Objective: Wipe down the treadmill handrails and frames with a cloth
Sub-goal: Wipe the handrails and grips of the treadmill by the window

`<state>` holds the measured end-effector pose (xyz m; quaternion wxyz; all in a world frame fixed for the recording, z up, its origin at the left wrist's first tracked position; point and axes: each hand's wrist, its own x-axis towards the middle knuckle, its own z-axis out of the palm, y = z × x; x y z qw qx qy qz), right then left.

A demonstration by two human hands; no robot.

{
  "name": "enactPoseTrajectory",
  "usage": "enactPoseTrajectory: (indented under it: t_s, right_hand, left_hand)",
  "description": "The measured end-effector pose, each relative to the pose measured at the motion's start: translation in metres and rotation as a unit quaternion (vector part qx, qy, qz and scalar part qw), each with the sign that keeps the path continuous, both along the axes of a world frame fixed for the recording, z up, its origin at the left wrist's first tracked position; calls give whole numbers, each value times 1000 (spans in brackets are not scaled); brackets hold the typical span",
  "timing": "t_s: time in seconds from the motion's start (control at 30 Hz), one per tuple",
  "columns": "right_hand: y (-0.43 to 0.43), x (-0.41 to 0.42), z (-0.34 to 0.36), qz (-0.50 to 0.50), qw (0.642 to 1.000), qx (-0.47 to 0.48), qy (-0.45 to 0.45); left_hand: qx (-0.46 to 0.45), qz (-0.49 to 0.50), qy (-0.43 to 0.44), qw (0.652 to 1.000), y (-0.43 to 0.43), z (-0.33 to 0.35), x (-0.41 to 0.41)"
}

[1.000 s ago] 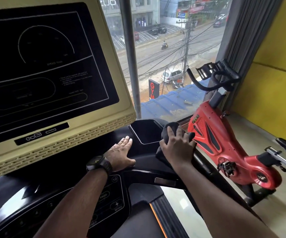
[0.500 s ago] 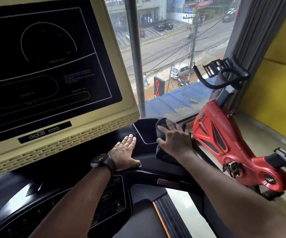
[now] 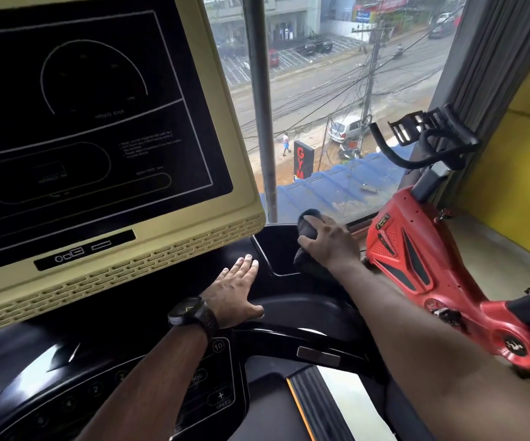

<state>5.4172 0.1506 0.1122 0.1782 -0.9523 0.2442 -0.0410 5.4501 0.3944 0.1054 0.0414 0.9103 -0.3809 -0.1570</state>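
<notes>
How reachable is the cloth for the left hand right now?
Likely yes: the left hand rests flat and empty on the console; the cloth, under the right hand, lies close, only bare console between.

Right hand (image 3: 328, 245) is curled over the cloth (image 3: 308, 229), arm stretched way out. Left hand (image 3: 235, 291) is flat, fingers straight, back-left of that grip.

The upper middle is taken up by a large window (image 3: 327, 90) divided by a grey post (image 3: 262, 106). At upper right a grey curtain (image 3: 492, 58) is hung beside a yellow wall (image 3: 518, 160). A red exercise bike (image 3: 416, 259) is stood on the pale floor (image 3: 495, 249) at right.
</notes>
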Motion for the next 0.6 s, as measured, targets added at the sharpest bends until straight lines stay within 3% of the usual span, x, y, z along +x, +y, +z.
enactPoseTrajectory:
  t_s: [0.07,0.13,0.23,0.3,0.4,0.5,0.6]
  right_hand:
    - [18,3,-9,-22,997,-78,17]
    - [26,6,-10,53,991,-124,26]
    - [-1,19,2,92,994,-33,41]
    - [-13,21,5,18,999,33,35]
    - [14,1,-5,-85,996,-16,0]
    - [25,-14,-11,22,995,-92,-19]
    - [-8,-7,4,50,998,28,10]
  left_hand:
    - [6,-1,1,1000,0,-1,1]
    - [16,-3,-8,1000,-1,-3,1]
    - [24,-5,-12,1000,-2,-4,2]
    - [19,-4,-10,1000,-1,-3,2]
    - [14,-2,-4,1000,1,-3,1]
    - [18,-4,-6,1000,-1,-2,2]
    - [17,-2,-8,1000,-2,0,1]
